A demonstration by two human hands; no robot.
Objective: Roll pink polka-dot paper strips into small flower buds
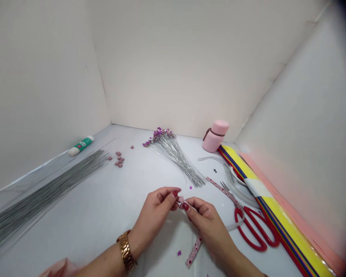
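Both hands meet low in the middle of the view, with a small folded pink patterned paper strip (181,199) between them. My left hand (161,204) pinches one side of it between thumb and fingers. My right hand (200,215) is closed on the other side, thumb against the fold. A flat patterned strip end (193,253) shows below my right wrist; whether it joins the folded part is hidden. Just beyond the hands lies a bundle of silvery wire stems (180,156) tipped with purple and pink small pieces (160,133).
Grey wires (46,196) and a glue stick (82,145) lie left, near small pink folded pieces (119,158). At right are red-handled scissors (255,231), another patterned strip (223,188), a clear tape-like coil (242,192), coloured sheets (279,215) and a pink flask (215,136).
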